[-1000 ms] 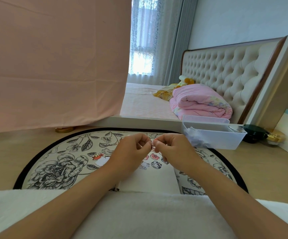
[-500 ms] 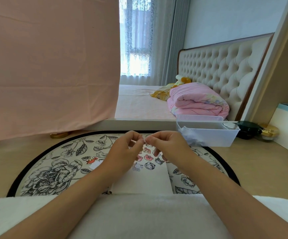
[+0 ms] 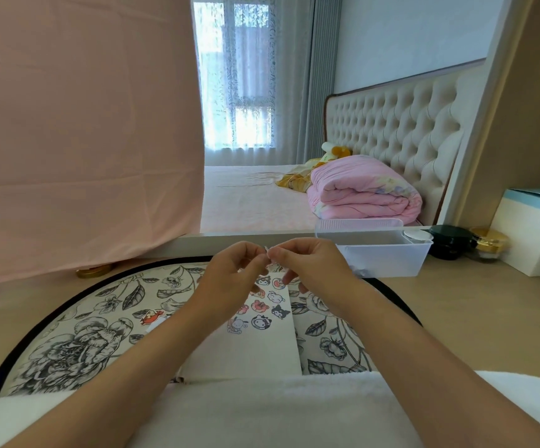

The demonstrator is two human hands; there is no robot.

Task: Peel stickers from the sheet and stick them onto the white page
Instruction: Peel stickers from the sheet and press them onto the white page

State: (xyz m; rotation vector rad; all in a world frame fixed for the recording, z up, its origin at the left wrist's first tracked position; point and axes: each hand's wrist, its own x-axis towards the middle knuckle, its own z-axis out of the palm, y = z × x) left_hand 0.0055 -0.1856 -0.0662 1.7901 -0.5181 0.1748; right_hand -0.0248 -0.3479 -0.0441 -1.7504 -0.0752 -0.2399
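Note:
My left hand (image 3: 230, 279) and my right hand (image 3: 314, 270) meet fingertip to fingertip above the round floral table (image 3: 78, 337). Between them both pinch a tiny sticker piece (image 3: 268, 250), too small to make out. Below the hands lies the white page (image 3: 252, 347), with several cartoon stickers (image 3: 262, 310) stuck on its far part. A red crab-like sticker (image 3: 151, 316) on a small white slip lies left of the page, partly hidden by my left forearm.
A clear plastic bin (image 3: 385, 253) stands right behind my right hand. Dark and gold jars (image 3: 469, 244) and a white-blue box (image 3: 533, 234) sit at the far right. A pink cloth (image 3: 81, 130) hangs at left. A white towel (image 3: 262, 412) covers my lap.
The view has tilted and shifted, so the room slides left in frame. Both hands stay pinched together and have risen slightly away from the page, uncovering more of its stickers.

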